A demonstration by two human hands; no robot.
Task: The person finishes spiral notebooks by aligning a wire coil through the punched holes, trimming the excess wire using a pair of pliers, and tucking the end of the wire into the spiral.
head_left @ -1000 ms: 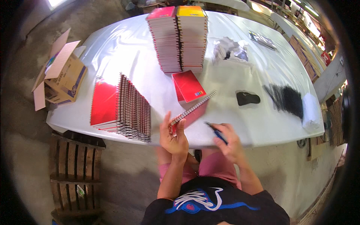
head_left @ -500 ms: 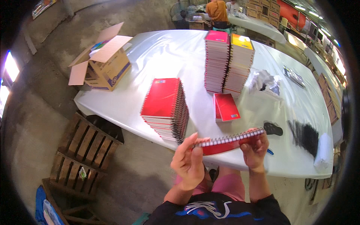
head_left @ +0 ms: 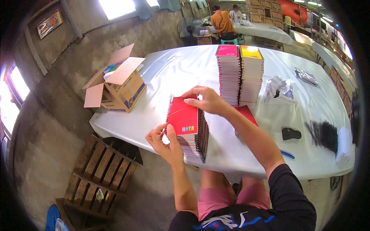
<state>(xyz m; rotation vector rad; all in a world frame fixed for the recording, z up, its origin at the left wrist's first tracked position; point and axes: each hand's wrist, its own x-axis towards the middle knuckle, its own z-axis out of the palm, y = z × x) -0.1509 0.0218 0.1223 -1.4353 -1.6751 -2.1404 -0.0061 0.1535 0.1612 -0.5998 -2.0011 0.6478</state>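
A red spiral-bound notebook [head_left: 183, 115] lies on top of the stack of notebooks [head_left: 189, 143], its wire coil along the left side. The coils of the stack beneath show on the right. My left hand [head_left: 165, 144] pinches the notebook's near left corner between thumb and fingers. At its far right corner, my right hand [head_left: 210, 101] grips the edge with thumb and fingertips. My right forearm partly hides another red notebook [head_left: 246, 114] lying farther right.
Two tall notebook stacks, one pink-topped [head_left: 228, 51] and one yellow-topped [head_left: 250, 52], stand behind. An open cardboard box [head_left: 125, 92] sits at the left. Crumpled plastic [head_left: 279, 90], a black pad [head_left: 291, 133], loose black coils [head_left: 323, 134] and a blue pen [head_left: 287, 154] lie right.
Both hands have moved left and away from me, carrying the notebook from the table's near edge onto the red stack. Its cover now faces up. The view has shifted too.
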